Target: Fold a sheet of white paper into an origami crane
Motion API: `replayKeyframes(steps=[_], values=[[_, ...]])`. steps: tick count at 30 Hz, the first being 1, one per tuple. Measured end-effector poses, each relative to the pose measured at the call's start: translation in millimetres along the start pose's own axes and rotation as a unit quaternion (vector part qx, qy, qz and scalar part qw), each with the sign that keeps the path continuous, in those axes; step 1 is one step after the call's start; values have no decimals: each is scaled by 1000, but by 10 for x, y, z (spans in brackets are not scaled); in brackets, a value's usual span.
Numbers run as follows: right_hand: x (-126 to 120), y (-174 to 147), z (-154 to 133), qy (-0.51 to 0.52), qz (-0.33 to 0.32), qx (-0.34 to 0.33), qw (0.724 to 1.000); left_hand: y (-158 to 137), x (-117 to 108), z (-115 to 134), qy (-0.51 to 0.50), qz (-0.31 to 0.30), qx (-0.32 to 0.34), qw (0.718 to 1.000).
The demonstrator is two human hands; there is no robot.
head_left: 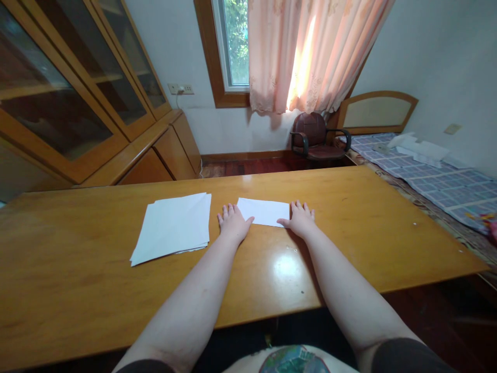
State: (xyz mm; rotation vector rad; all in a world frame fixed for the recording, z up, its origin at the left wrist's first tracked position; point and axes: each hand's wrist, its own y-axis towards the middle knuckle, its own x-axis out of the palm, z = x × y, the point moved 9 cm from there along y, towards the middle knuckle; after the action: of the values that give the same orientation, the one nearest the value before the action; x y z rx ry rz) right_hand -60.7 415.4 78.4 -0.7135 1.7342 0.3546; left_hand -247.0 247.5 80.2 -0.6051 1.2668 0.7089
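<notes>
A small white rectangle of paper (264, 211), which looks folded, lies flat on the wooden table (334, 207) in front of me. My left hand (234, 224) rests at its left end, fingers spread and thumb over the near corner. At the right end lies my right hand (301, 219), also spread, its thumb on the near edge of the paper. Both palms are down, and neither hand grips anything. To the left of my left hand sits a loose stack of white paper sheets (174, 225) with uneven edges.
Beyond the table stand a wooden cabinet (174, 147) with glass doors at the left and a dark red armchair (316, 134) by the curtain (279, 62). A bed (423, 166) with a checked cover runs along the right. The table's near edge passes under my forearms.
</notes>
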Motion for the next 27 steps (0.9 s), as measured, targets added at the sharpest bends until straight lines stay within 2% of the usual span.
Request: replayKeyframes(steps=[2, 8, 12, 16, 18, 20, 23, 25, 27], values=[[-29, 6, 12, 7, 10, 6, 1000, 31, -36, 25, -14, 6, 14, 1000], [-132, 17, -84, 99, 46, -39, 993, 60, -117, 71, -84, 7, 29, 996], [-166, 35, -13, 217, 92, -25, 972, 39, -181, 65, -111, 26, 31, 993], [-106, 58, 68, 310, 73, 6, 948, 23, -228, 79, -122, 43, 46, 991], [-119, 51, 65, 332, 62, 1, 941, 28, -236, 53, -129, 50, 35, 990], [-194, 29, 88, 353, 81, 0, 932, 41, -244, 5, -155, 58, 14, 986], [-307, 0, 144, 415, 117, 1, 902, 70, -254, -36, -243, 63, 10, 968], [-348, 8, 164, 463, 129, -10, 877, 90, -266, -26, -306, 58, 31, 950], [-379, 36, 209, 498, 149, -20, 854, 97, -285, 6, -326, 48, 58, 942]])
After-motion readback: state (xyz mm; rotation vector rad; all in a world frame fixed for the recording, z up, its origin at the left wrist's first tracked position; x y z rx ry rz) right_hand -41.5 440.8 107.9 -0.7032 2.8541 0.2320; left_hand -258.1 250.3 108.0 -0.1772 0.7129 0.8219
